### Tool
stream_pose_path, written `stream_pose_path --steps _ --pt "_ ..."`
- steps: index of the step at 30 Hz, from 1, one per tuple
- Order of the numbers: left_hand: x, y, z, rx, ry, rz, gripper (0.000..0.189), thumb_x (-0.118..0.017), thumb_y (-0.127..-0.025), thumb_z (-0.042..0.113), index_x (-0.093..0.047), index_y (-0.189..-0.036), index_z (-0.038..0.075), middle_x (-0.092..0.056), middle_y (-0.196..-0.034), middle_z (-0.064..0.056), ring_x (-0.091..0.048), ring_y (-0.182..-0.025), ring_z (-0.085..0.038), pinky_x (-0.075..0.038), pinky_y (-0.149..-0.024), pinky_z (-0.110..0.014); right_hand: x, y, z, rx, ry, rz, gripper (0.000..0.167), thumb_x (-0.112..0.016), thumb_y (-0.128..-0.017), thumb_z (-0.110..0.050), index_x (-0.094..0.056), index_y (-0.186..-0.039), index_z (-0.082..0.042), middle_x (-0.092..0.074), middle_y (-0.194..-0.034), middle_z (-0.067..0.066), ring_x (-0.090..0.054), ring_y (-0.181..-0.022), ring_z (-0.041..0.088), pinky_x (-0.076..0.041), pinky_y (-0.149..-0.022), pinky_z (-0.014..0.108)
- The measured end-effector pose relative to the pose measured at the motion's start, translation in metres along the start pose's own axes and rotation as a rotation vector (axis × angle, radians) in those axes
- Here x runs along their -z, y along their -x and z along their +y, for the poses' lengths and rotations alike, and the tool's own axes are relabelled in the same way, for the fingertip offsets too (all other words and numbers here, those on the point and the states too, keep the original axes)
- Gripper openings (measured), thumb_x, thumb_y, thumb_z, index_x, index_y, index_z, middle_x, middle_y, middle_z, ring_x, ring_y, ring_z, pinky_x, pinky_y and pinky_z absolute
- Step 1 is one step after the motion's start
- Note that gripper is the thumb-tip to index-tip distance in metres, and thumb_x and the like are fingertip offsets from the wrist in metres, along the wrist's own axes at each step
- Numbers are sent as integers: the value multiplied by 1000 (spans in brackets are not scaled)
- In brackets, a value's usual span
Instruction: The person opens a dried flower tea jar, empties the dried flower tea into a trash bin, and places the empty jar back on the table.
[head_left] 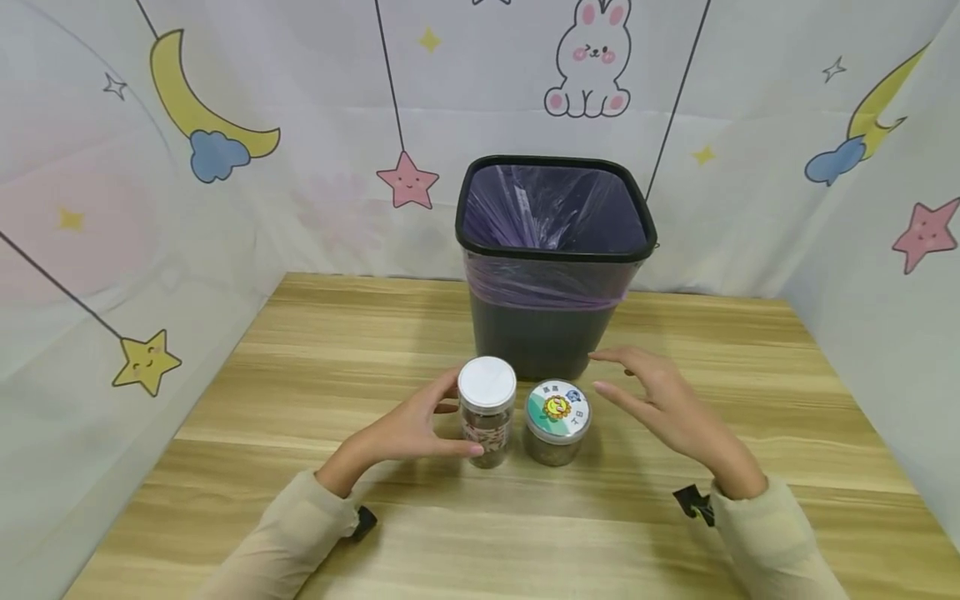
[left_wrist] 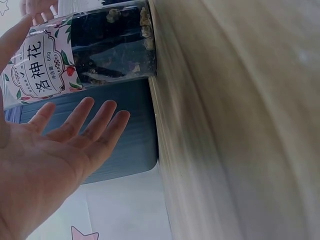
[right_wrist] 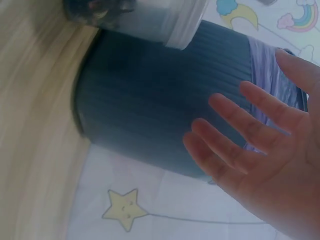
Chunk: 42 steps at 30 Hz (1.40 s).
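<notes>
A tall clear jar with a white lid stands upright on the table. In the left wrist view the tall jar has a floral label and dark dried pieces inside. My left hand is spread around its left side, with straight fingers apart from the jar in the left wrist view. Beside it sits a short jar whose lid has a sunflower picture. To the right of that jar, my right hand hovers with thumb and fingers parted, holding nothing.
Directly behind both jars stands a dark bin lined with a purple bag. The wooden table is bordered by white cloth walls with cartoon prints.
</notes>
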<state>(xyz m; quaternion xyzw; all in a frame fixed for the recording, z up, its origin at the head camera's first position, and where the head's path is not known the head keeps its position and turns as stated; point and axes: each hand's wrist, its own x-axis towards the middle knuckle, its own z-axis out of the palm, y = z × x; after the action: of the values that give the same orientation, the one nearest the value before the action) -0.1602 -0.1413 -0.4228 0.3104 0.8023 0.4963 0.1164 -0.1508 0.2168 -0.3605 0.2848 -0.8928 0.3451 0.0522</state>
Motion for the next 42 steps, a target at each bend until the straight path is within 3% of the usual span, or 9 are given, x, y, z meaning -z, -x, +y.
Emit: stream_pose_path --steps 9,20,28,36,42 --pt "-2 -4 2 -10 10 -4 106 -89 -75 33 -24 -157 22 -42 -149 1 -46 -132 -22 -45 -104 -44 -4 -16 -23 79 -46 -73 44 -65 -99 -30 -56 -139 -14 -56 -138 -2 -49 -129 18 -46 -101 46" --pt "-5 -9 5 -10 28 -14 105 -90 -75 25 -25 -157 20 -45 -147 -2 -50 -128 -24 -46 -102 -46 -8 -30 -51 153 -98 -157 49 -67 -97 -32 -52 -142 -20 -52 -141 -9 -54 -120 11 -49 -96 36" --pt "-6 -9 5 -29 20 -20 103 -90 -75 25 -26 -156 21 -46 -146 0 -49 -129 -22 -47 -101 -44 -17 -36 -62 201 -158 -187 59 -73 -92 -32 -48 -144 -17 -51 -141 -4 -53 -123 13 -52 -95 41" --pt "-7 -9 5 -51 17 -28 99 -89 -76 26 -30 -155 18 -48 -145 1 -49 -129 -19 -48 -100 -41 -34 -39 -68 236 -192 -169 66 -79 -87 -25 -48 -144 -11 -52 -139 -1 -53 -122 14 -53 -93 41" --pt "-5 -8 4 -60 29 -28 93 -88 -77 24 -35 -153 16 -52 -140 2 -51 -127 -17 -50 -98 -39 -48 -43 -71 246 -214 -105 67 -80 -87 -25 -48 -144 -10 -53 -138 1 -54 -120 14 -52 -94 42"
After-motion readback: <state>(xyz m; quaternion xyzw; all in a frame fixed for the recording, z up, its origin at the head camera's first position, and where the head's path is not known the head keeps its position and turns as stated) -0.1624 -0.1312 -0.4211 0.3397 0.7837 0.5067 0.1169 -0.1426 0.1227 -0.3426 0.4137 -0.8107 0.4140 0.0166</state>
